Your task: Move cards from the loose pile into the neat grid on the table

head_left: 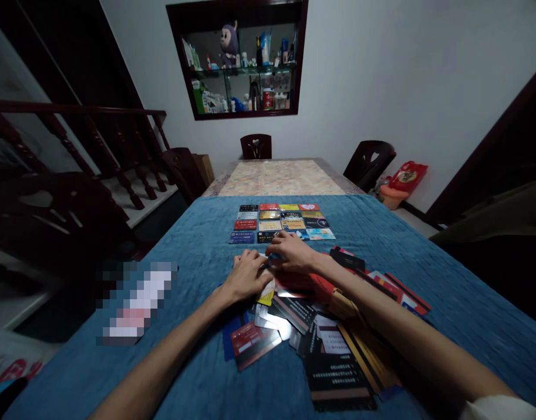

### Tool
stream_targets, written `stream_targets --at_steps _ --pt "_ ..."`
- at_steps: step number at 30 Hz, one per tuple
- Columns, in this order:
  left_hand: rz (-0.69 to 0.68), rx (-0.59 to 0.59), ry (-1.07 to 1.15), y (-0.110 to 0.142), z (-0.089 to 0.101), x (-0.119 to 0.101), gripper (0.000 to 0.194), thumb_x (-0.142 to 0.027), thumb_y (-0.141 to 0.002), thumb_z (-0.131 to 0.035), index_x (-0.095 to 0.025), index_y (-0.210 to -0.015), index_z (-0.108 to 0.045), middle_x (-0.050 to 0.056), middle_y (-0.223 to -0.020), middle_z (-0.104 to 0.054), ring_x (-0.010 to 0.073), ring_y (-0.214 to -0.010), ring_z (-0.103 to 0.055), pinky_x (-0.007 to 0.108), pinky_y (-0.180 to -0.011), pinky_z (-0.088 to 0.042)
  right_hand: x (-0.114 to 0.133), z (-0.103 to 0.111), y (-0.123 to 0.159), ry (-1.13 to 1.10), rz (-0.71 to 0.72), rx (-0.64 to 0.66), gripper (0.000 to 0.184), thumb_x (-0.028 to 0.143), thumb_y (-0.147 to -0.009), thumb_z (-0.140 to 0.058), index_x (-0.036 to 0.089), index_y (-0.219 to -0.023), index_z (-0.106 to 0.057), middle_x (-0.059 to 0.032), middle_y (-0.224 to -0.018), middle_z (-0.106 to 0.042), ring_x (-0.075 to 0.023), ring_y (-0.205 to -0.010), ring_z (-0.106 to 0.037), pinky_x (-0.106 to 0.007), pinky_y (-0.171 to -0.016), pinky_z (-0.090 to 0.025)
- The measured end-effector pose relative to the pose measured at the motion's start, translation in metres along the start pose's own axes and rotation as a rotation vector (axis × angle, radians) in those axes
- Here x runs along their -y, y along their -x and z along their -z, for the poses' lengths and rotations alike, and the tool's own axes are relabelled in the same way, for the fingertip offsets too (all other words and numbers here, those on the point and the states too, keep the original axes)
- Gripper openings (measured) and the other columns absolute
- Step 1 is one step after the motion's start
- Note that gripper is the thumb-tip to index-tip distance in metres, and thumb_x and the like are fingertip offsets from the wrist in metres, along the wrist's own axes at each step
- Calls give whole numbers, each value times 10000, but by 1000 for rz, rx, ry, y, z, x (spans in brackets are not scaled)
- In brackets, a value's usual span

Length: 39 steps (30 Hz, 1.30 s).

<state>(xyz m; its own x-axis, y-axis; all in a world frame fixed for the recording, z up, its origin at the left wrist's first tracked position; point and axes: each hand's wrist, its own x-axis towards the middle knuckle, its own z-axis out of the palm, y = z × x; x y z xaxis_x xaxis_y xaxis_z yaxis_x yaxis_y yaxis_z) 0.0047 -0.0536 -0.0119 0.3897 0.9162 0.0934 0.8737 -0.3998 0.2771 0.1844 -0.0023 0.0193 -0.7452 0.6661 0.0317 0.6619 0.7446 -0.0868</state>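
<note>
A loose heap of plastic cards (289,312) lies on the blue cloth in front of me, many with magnetic stripes facing up. At the far edge of the heap, my left hand (247,275) is closed, its thumb and fingers bent around a pale card (266,286) with a yellow end. Just to its right, my right hand (291,251) has its fingers curled down at a bluish card (274,259), largely hidden beneath them. Beyond both hands, several cards lie face up in neat rows, among them a red card (245,225) and a heart-printed card (309,207).
A blurred-out, phone-shaped object (140,303) rests on the blue tablecloth (193,245) at left. Dark wooden chairs (256,146) stand around the table's far part. A wall cabinet (245,64) and a stair railing (75,108) are farther back.
</note>
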Motion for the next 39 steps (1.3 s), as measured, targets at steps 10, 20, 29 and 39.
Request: stream_targets --at_steps 10,20,29,39 --pt "78 -38 -3 -1 -6 14 240 -265 -866 -532 -222 -1064 -662 97 -1110 -608 287 -1095 -482 483 -929 -363 4 -16 4 -45 -43 16 305 373 -926 -546 247 -1182 -656 -110 -1159 -637 -283 -1098 -476 -376 -829 -375" --pt "-13 -128 -9 2 -8 22 273 -225 -911 -513 -269 -1120 -682 81 -1155 -601 262 -1119 -478 482 -968 -340 -3 -11 11 -121 -40 82 367 270 -825 -648 284 -1192 -662 -95 -1218 -594 -293 -1109 -472 -393 -847 -398" --pt "-234 -14 0 11 -1 15 222 -311 -916 -542 -243 -1088 -666 73 -1249 -608 285 -1203 -427 510 -1010 -318 -2 -11 12 -126 -18 97 338 396 -844 -666 261 -1154 -657 -100 -1178 -597 -294 -1095 -478 -397 -856 -396" --pt "-268 -44 -123 12 6 28 161 -281 -934 -529 -187 -932 -660 69 -1059 -654 260 -1107 -491 462 -935 -367 -2 -10 12 -124 1 95 248 306 -844 -651 256 -1084 -688 -83 -1134 -610 -279 -1069 -481 -383 -848 -381"
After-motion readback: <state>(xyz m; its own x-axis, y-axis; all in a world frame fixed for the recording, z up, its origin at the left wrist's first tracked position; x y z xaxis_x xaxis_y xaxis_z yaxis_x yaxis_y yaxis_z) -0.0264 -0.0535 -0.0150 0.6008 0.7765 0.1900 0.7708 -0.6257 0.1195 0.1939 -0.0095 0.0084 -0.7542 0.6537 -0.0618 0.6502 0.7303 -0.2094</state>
